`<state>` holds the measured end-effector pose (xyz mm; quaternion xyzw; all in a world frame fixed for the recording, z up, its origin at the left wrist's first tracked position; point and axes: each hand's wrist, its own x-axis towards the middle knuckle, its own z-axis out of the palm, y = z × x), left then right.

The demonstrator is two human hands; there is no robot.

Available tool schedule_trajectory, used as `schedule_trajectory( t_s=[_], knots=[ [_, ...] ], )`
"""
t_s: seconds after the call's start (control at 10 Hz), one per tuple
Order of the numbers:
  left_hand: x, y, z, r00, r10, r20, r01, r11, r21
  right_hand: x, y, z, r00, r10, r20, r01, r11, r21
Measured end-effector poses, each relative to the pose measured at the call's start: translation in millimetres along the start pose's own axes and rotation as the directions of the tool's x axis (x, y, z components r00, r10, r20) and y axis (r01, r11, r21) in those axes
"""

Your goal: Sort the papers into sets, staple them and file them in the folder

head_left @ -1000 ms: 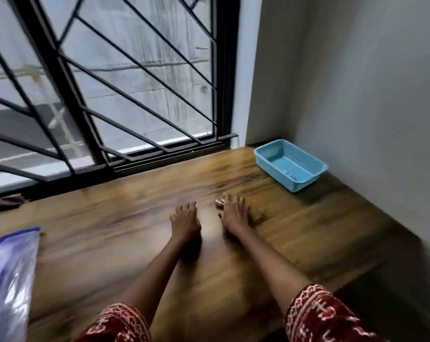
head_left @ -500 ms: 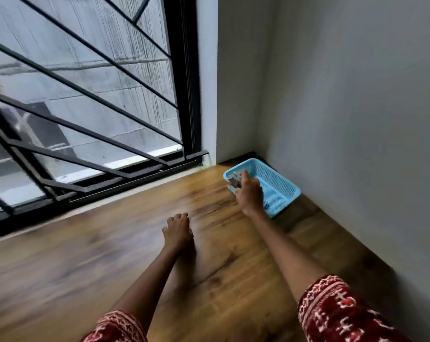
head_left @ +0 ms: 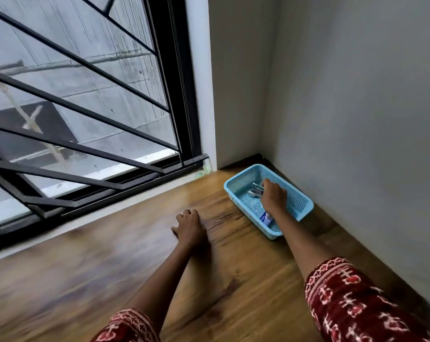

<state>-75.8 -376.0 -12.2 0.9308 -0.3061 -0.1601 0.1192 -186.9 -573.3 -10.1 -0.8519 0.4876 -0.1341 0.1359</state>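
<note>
Now right hand (head_left: 273,195) inside blue basket (head_left: 241,180), gripping stapler (head_left: 257,190); left hand (head_left: 190,224) resting on tabletop (head_left: 110,267), fingers loosely curled, holding nothing

Right hand (head_left: 273,196) was inside the blue basket (head_left: 236,185) at the desk's (head_left: 110,267) far right corner, fingers curled on a small metal stapler (head_left: 256,190) over the basket floor. Small blue-and-white packet (head_left: 266,217) lay in the basket's near end, partly under the wrist. Left hand (head_left: 189,225) rested on the desk, fingers loosely curled, holding nothing, well left of the basket. Barred window (head_left: 80,107) ran along the far edge; wall (head_left: 357,119) on the right.
</note>
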Motion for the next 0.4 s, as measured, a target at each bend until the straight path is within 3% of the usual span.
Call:
schedule_trajectory(
  t_s=[0.2,0.4],
  knots=[
    [-3.7,-4.8,-5.4,0.999,0.044,0.02,-0.043,0.999,-0.017,-5.9,-7.7,-7.2,0.999,-0.01,-0.047,0.012,0.999,0.045],
    [-28.6,-43.1,-9.1,0.995,0.1,-0.016,-0.098,0.991,0.095,-28.9,-52.5,-23.4,0.973,-0.226,-0.045,0.226,0.974,0.012]
  ],
)
